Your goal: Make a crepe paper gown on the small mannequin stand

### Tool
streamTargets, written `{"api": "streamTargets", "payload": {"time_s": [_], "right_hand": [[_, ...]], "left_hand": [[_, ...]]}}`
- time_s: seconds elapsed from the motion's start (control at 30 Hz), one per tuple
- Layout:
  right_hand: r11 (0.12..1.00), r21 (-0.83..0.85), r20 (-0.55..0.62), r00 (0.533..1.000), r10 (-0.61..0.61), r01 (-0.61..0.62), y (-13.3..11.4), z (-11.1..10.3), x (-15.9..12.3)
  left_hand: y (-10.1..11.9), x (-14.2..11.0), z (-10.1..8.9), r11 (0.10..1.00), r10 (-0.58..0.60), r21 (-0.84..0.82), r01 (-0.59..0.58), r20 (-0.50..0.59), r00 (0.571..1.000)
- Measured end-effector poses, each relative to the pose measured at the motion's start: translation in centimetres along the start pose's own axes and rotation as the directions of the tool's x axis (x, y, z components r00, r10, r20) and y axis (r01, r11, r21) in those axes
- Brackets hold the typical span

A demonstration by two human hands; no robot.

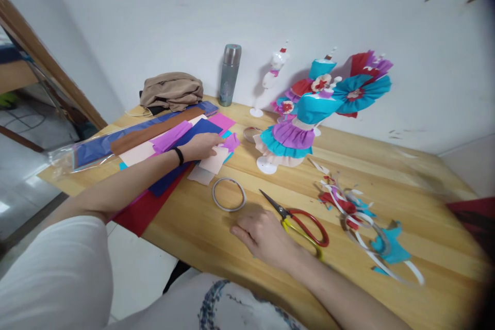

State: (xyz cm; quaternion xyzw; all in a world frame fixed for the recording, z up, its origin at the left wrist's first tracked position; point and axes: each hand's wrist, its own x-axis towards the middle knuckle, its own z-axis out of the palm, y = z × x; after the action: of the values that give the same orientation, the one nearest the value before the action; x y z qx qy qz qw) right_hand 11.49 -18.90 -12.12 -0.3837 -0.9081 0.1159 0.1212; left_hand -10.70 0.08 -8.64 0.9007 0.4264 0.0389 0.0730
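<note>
My left hand, with a black band at its wrist, reaches over a pile of coloured crepe paper. Its fingers are closed at the edge of a small pale pink crepe paper piece. Under the forearm lie a dark blue sheet and a red sheet. My right hand rests on the table with fingers curled in, and nothing shows in them. Beside it are scissors with one red and one yellow handle. A grey tape ring lies between the hands.
Small dress forms in crepe paper dresses stand along the wall, beside a barer form. A thermos and a brown cloth are at the back. Paper scraps and another tape ring lie at right on the wooden table.
</note>
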Motion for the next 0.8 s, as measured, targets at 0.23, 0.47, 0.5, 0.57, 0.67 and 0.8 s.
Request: {"api": "streamTargets", "payload": {"time_s": [0.23,0.47,0.5,0.57,0.67,0.8], "right_hand": [[1.0,-0.011,0.031,0.999,0.018,-0.018,-0.4,-0.4,0.2],[0.999,-0.051,0.032,0.999,-0.012,0.014,-0.5,-0.2,0.5],[0.999,-0.049,0.033,0.999,-0.011,0.013,-0.6,-0.2,0.4],[0.999,-0.041,0.024,1.0,-0.014,0.015,-0.6,-0.1,0.4],[0.999,-0.038,0.021,1.0,-0.022,0.022,-0.6,-0.1,0.4],[0.998,-0.054,0.064,0.998,-0.023,0.026,-0.5,-0.1,0.5]], "left_hand": [[-0.8,-0.1,-1.8,1.0,-0.015,0.008,0.016,-0.095,0.995],[-1.9,-2.2,-6.4,0.969,0.166,-0.167,-0.181,-0.102,0.981],[-1.8,-2.6,-7.0,0.96,0.196,-0.205,-0.193,-0.008,0.981],[-1.3,-3.4,-7.6,0.95,0.238,-0.249,-0.187,0.192,0.952],[-0.5,-4.1,-7.8,0.961,0.233,-0.235,-0.146,0.404,0.884],[0.2,-3.7,-7.3,0.975,0.173,-0.203,-0.085,0.47,0.866]]}}
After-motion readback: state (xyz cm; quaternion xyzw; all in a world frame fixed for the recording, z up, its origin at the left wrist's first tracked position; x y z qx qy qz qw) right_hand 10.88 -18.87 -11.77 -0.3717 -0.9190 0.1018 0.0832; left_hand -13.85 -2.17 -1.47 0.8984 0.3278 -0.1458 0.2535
